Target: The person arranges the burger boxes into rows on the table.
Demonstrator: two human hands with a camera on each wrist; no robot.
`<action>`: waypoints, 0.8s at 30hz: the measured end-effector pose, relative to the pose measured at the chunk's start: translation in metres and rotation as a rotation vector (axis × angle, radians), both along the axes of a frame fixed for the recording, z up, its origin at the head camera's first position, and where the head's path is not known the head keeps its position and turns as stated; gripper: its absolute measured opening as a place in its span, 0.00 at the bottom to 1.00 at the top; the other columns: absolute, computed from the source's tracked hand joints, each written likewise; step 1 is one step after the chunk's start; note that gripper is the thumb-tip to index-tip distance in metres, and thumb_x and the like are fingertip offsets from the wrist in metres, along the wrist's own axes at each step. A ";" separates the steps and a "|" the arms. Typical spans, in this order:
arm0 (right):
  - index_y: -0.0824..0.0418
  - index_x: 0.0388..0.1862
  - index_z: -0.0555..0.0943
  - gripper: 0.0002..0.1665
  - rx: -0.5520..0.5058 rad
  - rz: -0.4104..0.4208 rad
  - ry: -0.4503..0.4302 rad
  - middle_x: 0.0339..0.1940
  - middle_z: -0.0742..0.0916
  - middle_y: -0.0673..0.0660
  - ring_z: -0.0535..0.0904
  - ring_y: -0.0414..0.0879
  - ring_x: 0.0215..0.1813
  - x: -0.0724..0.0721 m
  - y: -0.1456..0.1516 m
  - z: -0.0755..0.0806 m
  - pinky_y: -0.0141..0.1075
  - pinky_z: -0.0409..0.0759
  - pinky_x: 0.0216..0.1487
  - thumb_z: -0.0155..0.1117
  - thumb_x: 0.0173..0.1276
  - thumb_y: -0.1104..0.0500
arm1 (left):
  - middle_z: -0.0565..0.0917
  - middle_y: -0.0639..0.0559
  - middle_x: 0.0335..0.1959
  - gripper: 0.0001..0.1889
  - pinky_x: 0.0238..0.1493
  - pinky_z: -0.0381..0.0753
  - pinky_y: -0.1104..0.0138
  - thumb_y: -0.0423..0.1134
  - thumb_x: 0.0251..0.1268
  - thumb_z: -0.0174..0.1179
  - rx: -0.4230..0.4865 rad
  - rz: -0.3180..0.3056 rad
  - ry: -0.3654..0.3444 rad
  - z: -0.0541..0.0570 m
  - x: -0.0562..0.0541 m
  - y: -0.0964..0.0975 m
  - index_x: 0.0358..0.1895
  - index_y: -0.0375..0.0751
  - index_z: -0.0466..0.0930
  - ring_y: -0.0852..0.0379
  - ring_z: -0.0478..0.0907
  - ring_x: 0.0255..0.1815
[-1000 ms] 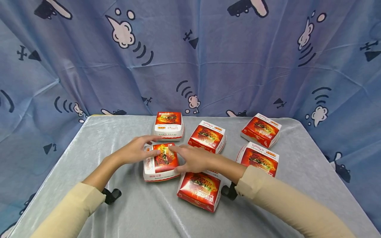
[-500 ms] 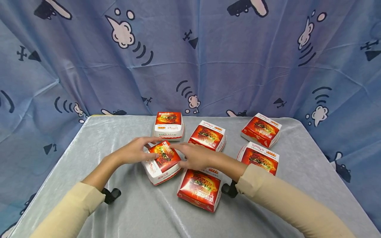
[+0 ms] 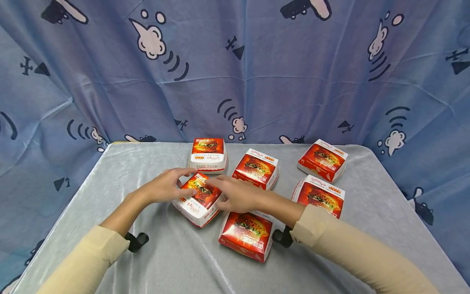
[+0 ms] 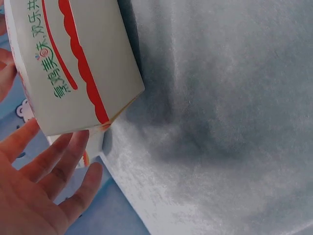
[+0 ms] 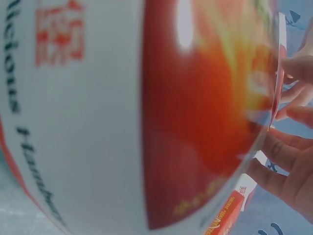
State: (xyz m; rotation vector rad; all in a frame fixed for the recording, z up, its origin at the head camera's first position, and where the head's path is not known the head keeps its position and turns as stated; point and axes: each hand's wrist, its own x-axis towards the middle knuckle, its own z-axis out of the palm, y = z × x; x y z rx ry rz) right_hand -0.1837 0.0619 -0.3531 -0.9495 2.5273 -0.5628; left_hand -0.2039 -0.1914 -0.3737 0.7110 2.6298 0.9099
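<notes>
A red and white burger box (image 3: 200,194) lies turned on the grey cloth, one corner toward the near side, between both hands. My left hand (image 3: 165,185) is at its far left side, thumb over the lid; in the left wrist view the left hand's fingers (image 4: 63,166) are spread and nearly straight, tips at the box's edge. From the right, my right hand (image 3: 240,194) touches the same box, index finger over the lid and thumb at the right side. The box (image 5: 98,117) fills most of the right wrist view, with fingertips along its far edge.
One burger box (image 3: 208,155) sits just behind the handled one, another box (image 3: 255,167) behind the right hand. A near box (image 3: 247,234) is under the right wrist's side. Two more boxes stand right, one farther back (image 3: 323,159), one nearer (image 3: 320,196). A patterned blue curtain (image 3: 235,81) hangs behind.
The burger box between the hands has turned counterclockwise, its white strip swinging from the left toward the near side. Both hands stay in about the same place; the other boxes have not moved.
</notes>
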 end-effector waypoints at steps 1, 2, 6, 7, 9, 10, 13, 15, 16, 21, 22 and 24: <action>0.51 0.77 0.64 0.39 0.008 -0.003 0.002 0.73 0.70 0.58 0.77 0.46 0.58 0.000 0.000 0.000 0.47 0.75 0.62 0.65 0.70 0.53 | 0.77 0.37 0.60 0.35 0.44 0.80 0.60 0.50 0.63 0.67 0.000 0.003 -0.001 0.000 0.000 0.000 0.70 0.37 0.70 0.55 0.81 0.40; 0.51 0.77 0.65 0.39 0.014 -0.005 0.002 0.73 0.70 0.58 0.76 0.47 0.59 0.000 -0.001 0.000 0.47 0.75 0.62 0.66 0.70 0.52 | 0.77 0.36 0.60 0.36 0.43 0.80 0.60 0.51 0.64 0.67 0.002 0.007 -0.005 0.000 0.000 0.000 0.71 0.37 0.69 0.55 0.81 0.40; 0.53 0.77 0.65 0.40 0.049 -0.011 -0.005 0.73 0.70 0.57 0.74 0.49 0.64 -0.001 -0.002 -0.001 0.49 0.73 0.64 0.66 0.69 0.48 | 0.77 0.35 0.60 0.34 0.42 0.79 0.61 0.50 0.68 0.62 0.016 0.013 -0.009 -0.002 -0.001 -0.003 0.72 0.38 0.67 0.57 0.81 0.37; 0.53 0.77 0.65 0.40 0.056 -0.013 -0.006 0.73 0.70 0.57 0.73 0.49 0.65 -0.002 -0.002 -0.001 0.50 0.73 0.65 0.66 0.69 0.47 | 0.76 0.35 0.61 0.33 0.41 0.79 0.61 0.49 0.69 0.62 0.022 0.012 -0.016 -0.002 -0.001 -0.004 0.73 0.38 0.67 0.57 0.81 0.37; 0.53 0.78 0.64 0.41 0.066 -0.017 -0.011 0.74 0.70 0.57 0.71 0.50 0.68 -0.002 -0.003 -0.001 0.51 0.71 0.66 0.66 0.69 0.46 | 0.76 0.35 0.60 0.32 0.41 0.80 0.61 0.47 0.68 0.62 0.031 0.000 -0.021 -0.003 -0.001 -0.005 0.72 0.39 0.68 0.58 0.81 0.36; 0.52 0.78 0.64 0.41 0.071 -0.020 -0.013 0.74 0.69 0.57 0.70 0.50 0.69 -0.002 -0.003 -0.001 0.51 0.71 0.66 0.66 0.69 0.45 | 0.76 0.35 0.60 0.32 0.40 0.80 0.62 0.45 0.68 0.62 0.035 -0.007 -0.024 -0.004 -0.002 -0.006 0.72 0.39 0.69 0.58 0.81 0.35; 0.51 0.78 0.63 0.42 0.080 -0.029 -0.020 0.74 0.69 0.57 0.69 0.51 0.70 -0.003 -0.003 -0.001 0.53 0.70 0.67 0.66 0.70 0.45 | 0.77 0.34 0.60 0.31 0.39 0.80 0.63 0.44 0.65 0.64 0.038 -0.017 -0.028 -0.005 -0.002 -0.007 0.71 0.40 0.70 0.59 0.82 0.34; 0.49 0.79 0.62 0.42 0.085 -0.037 -0.017 0.74 0.69 0.57 0.69 0.52 0.70 -0.003 -0.003 -0.001 0.54 0.70 0.67 0.66 0.69 0.44 | 0.77 0.34 0.59 0.31 0.39 0.80 0.63 0.45 0.65 0.65 0.037 -0.016 -0.027 -0.005 -0.003 -0.008 0.70 0.40 0.71 0.59 0.82 0.35; 0.49 0.79 0.62 0.43 0.083 -0.042 -0.017 0.74 0.69 0.57 0.69 0.52 0.70 -0.003 -0.003 -0.001 0.54 0.70 0.66 0.66 0.69 0.43 | 0.77 0.35 0.59 0.31 0.39 0.80 0.62 0.46 0.64 0.65 0.037 -0.012 -0.025 -0.006 -0.003 -0.008 0.70 0.40 0.71 0.58 0.82 0.36; 0.50 0.79 0.61 0.44 0.060 -0.064 0.011 0.74 0.69 0.59 0.70 0.54 0.70 -0.001 -0.002 0.000 0.54 0.70 0.66 0.66 0.68 0.42 | 0.78 0.36 0.58 0.31 0.42 0.80 0.60 0.48 0.62 0.68 0.031 0.025 -0.032 -0.006 -0.002 -0.008 0.67 0.41 0.73 0.55 0.82 0.40; 0.50 0.79 0.61 0.44 0.054 -0.068 0.014 0.74 0.69 0.59 0.70 0.54 0.70 -0.001 -0.002 0.000 0.54 0.69 0.67 0.66 0.68 0.42 | 0.78 0.37 0.58 0.31 0.42 0.80 0.59 0.49 0.62 0.68 0.028 0.035 -0.036 -0.005 -0.002 -0.008 0.67 0.42 0.73 0.54 0.82 0.41; 0.51 0.78 0.61 0.45 0.047 -0.079 0.019 0.74 0.69 0.59 0.70 0.54 0.70 0.000 -0.002 0.000 0.54 0.69 0.67 0.67 0.67 0.42 | 0.78 0.37 0.58 0.31 0.44 0.81 0.58 0.49 0.61 0.69 0.025 0.051 -0.038 -0.006 -0.002 -0.008 0.66 0.43 0.73 0.54 0.82 0.42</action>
